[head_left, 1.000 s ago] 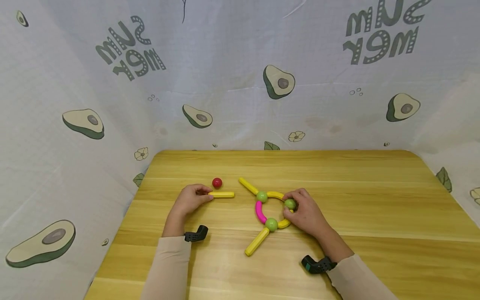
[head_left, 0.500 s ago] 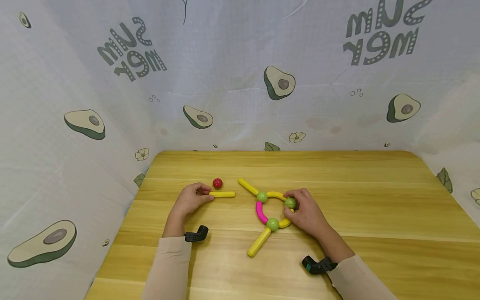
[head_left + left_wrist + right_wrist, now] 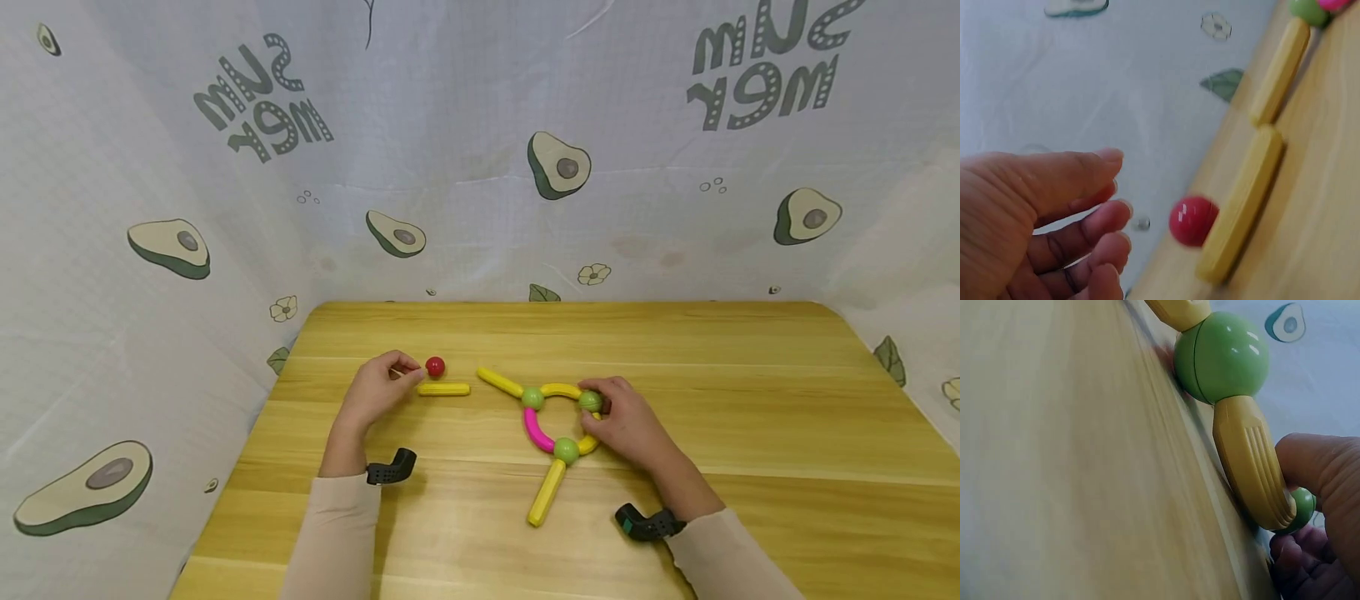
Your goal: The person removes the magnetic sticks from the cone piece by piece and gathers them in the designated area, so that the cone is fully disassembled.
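Observation:
My left hand point(image 3: 381, 387) is off the loose straight yellow rod point(image 3: 444, 389), its fingertips beside the red ball point(image 3: 435, 367). In the left wrist view a gap shows between the loosely bent fingers point(image 3: 1085, 172) and the ball, and nothing is held. My right hand point(image 3: 624, 418) pinches a green ball point(image 3: 590, 401) between thumb and fingers. That ball is part of a ring with two more green balls point(image 3: 566, 451), a curved pink rod point(image 3: 537, 431) and curved yellow rods point(image 3: 1250, 459). Straight yellow rods point(image 3: 547, 493) stick out from the ring at front and back left.
The ring and loose pieces lie on a wooden table point(image 3: 712, 375). A white curtain point(image 3: 465, 125) with avocado prints hangs behind its back edge and along the sides. A black camera is strapped to each wrist.
My left hand has let go of the straight yellow rod and moved slightly back to the red ball. My right hand has shifted the ring to the right and turned it a little.

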`<state>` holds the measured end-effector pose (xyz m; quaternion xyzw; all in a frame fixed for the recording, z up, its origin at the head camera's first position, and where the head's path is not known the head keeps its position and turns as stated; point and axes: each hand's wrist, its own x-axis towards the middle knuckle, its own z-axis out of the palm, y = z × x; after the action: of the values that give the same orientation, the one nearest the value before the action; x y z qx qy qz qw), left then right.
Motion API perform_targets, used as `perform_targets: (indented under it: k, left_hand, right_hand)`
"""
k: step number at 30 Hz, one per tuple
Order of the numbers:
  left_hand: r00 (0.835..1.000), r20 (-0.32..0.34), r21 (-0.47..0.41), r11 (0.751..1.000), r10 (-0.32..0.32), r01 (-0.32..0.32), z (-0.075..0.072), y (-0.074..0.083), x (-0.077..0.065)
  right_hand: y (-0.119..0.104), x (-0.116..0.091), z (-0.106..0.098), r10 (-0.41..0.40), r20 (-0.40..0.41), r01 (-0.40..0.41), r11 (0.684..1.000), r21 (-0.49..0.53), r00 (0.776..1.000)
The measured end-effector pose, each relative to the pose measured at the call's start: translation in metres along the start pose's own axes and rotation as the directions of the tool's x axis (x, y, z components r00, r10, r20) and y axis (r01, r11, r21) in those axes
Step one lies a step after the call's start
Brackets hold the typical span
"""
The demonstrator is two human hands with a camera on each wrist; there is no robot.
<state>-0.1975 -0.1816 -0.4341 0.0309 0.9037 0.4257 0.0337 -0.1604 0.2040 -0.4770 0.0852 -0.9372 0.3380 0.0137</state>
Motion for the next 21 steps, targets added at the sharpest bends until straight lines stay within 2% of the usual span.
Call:
perform_targets:
  k: [3, 5, 7, 11, 13, 15, 21]
  left_hand:
    - [0.997, 0.02, -0.025, 0.997, 0.078, -0.078, 0.01, 0.02, -0.004]
    - [0.989, 0.055, -0.038, 0.99, 0.135, -0.133, 0.023, 0.032, -0.006]
    - [0.975, 0.105, -0.041, 0.98, 0.196, -0.192, 0.038, 0.042, -0.008]
    - [0.933, 0.225, -0.006, 0.958, 0.281, -0.287, 0.068, 0.055, -0.01]
    - [0.917, 0.266, 0.027, 0.949, 0.297, -0.315, 0.079, 0.058, -0.012]
    - [0.91, 0.293, 0.068, 0.943, 0.294, -0.327, 0.087, 0.06, -0.014]
    - [0.918, 0.315, 0.171, 0.937, 0.24, -0.303, 0.094, 0.06, -0.017]
  right_hand:
    - [0.002, 0.0, -0.005, -0.004, 0.008, 0.004, 1.0, 0.0, 1.0]
    - [0.004, 0.0, -0.007, -0.011, 0.013, 0.011, 1.0, -0.003, 1.0]
    - [0.006, 0.0, -0.01, -0.019, 0.021, 0.019, 1.0, -0.004, 1.0]
    - [0.008, 0.0, -0.014, -0.024, 0.051, 0.023, 1.0, 0.015, 0.998]
    - [0.009, 0.0, -0.016, -0.019, 0.068, 0.017, 0.999, 0.028, 0.998]
    - [0.009, 0.0, -0.018, -0.018, 0.086, 0.014, 0.999, 0.038, 0.996]
    - [0.011, -0.001, -0.025, -0.017, 0.112, 0.01, 0.998, 0.066, 0.994]
